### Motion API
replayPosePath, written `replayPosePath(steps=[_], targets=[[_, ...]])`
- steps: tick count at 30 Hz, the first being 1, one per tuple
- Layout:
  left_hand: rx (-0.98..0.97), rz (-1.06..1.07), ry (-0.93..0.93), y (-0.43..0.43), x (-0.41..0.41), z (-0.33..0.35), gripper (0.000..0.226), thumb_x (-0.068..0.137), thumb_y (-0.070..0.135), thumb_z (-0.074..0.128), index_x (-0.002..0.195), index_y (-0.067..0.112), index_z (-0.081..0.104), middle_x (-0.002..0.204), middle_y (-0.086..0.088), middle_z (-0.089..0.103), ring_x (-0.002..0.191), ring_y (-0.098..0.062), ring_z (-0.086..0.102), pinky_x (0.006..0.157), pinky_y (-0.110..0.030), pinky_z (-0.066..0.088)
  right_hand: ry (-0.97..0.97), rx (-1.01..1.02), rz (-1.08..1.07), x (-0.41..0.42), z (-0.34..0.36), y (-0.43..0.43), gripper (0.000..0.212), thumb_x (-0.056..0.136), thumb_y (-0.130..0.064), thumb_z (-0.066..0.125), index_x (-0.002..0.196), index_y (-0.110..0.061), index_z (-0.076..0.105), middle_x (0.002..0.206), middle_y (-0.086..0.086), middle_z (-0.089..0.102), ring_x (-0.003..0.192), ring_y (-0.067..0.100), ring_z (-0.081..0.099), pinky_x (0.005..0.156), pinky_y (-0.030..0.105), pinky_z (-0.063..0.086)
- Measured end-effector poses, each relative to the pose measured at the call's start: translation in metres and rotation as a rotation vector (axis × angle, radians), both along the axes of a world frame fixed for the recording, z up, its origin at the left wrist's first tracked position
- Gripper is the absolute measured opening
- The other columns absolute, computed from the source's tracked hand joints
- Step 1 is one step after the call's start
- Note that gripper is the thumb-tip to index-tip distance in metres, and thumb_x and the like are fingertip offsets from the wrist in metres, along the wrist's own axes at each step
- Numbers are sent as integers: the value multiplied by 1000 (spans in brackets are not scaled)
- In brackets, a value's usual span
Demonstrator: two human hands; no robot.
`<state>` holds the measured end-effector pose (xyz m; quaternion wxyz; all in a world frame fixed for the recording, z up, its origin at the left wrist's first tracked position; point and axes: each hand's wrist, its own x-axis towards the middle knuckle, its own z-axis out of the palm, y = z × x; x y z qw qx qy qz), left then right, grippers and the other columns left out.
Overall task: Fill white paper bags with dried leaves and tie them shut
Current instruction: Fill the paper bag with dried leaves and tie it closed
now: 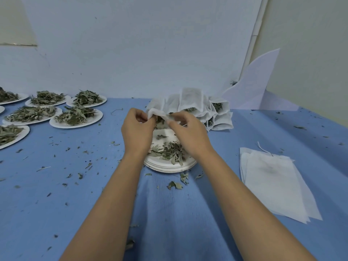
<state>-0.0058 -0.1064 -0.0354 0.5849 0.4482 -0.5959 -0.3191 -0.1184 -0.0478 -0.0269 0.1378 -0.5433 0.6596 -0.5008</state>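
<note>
My biggest worry is the bag (154,112) sagging and spilling leaves across the blue table (75,185), since my left hand (136,129) and right hand (188,131) only pinch its rim above the plate (169,166), mid-table towards the far edge. A smaller risk is the mouth tearing. The bag looks white, thin and crumpled.

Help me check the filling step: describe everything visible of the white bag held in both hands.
The white bag looks like thin, slightly translucent fibrous paper, soft and crumpled. The left hand and right hand pinch its upper edge from either side, holding it above the far part of the paper plate stack. Greyish-green dried leaves show below the pinched edge, between the hands; whether its mouth is open is unclear. The pile of filled bags lies just behind it.
</note>
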Motion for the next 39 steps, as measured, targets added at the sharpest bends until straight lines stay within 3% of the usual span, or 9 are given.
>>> replayPosePath(steps=[2, 4, 8, 12, 18, 24, 30, 33, 39], targets=[[73, -2, 52, -4, 0, 0, 26, 84, 21, 69, 72, 24, 46, 70, 3, 52, 74, -19, 60, 63, -23, 43, 90, 263, 44, -6, 2, 0, 70, 85, -54, 56, 143, -21, 36, 147, 1, 36, 137, 16, 29, 106, 34, 30], [107, 26, 79, -6, 0, 0, 26, 84, 22, 68, 73, 23, 45, 70, 0, 55, 76, -23, 61, 62, -26, 43, 245, 519, 103, -3, 0, 1, 95, 80, -67, 53, 152, -21, 11, 159, 3, 4, 147, 20, -2, 115, 43, 11], [140, 57, 109, -4, 1, -1, 23, 85, 18, 64, 74, 23, 44, 67, 1, 58, 71, -19, 60, 57, -21, 41, 443, 636, 130, 11, -13, -4, 102, 82, -70, 48, 152, -20, -7, 157, 11, -21, 144, 26, -21, 117, 41, -3], [225, 60, 175, -6, 3, -3, 22, 86, 18, 63, 74, 22, 45, 81, -9, 60, 77, -23, 61, 67, -31, 46, 446, 531, 122, 14, -16, -9, 88, 91, -51, 52, 152, -15, 0, 158, 16, -11, 146, 28, -12, 118, 38, 2], [250, 82, 317, -7, 4, 2, 23, 88, 16, 62, 74, 21, 45, 84, -13, 58, 70, -21, 55, 66, -33, 47, 381, 279, 108, 21, -13, -21, 61, 94, -14, 55, 147, -6, 24, 151, 13, 27, 140, 25, 24, 108, 28, 20], [238, 107, 369, -6, 6, 4, 24, 89, 16, 62, 74, 21, 44, 83, -12, 57, 71, -21, 56, 69, -34, 48, 337, 136, 5, 21, -10, -18, 60, 86, -42, 60, 139, -19, 43, 143, 2, 42, 137, 19, 30, 112, 46, 24], [240, 116, 373, -5, 7, 3, 23, 88, 14, 61, 74, 21, 44, 78, -7, 57, 69, -19, 57, 66, -29, 48, 374, 406, -90, 36, -23, -19, 73, 89, -63, 43, 149, -27, 23, 159, 10, 6, 146, 33, -6, 116, 51, 1], [231, 121, 372, -6, 7, 3, 24, 88, 15, 61, 74, 21, 44, 74, -4, 56, 66, -16, 57, 61, -25, 46, 337, 369, -105, 44, -23, -26, 68, 92, -54, 46, 145, -16, 30, 154, 18, 19, 144, 34, 7, 117, 46, 11], [240, 128, 373, -6, 7, 3, 24, 88, 14, 61, 73, 22, 44, 70, 0, 54, 67, -17, 56, 67, -30, 48, 446, 347, -122, 46, -23, -32, 45, 93, -50, 46, 130, -25, 55, 138, 10, 46, 132, 30, 34, 106, 45, 32]])
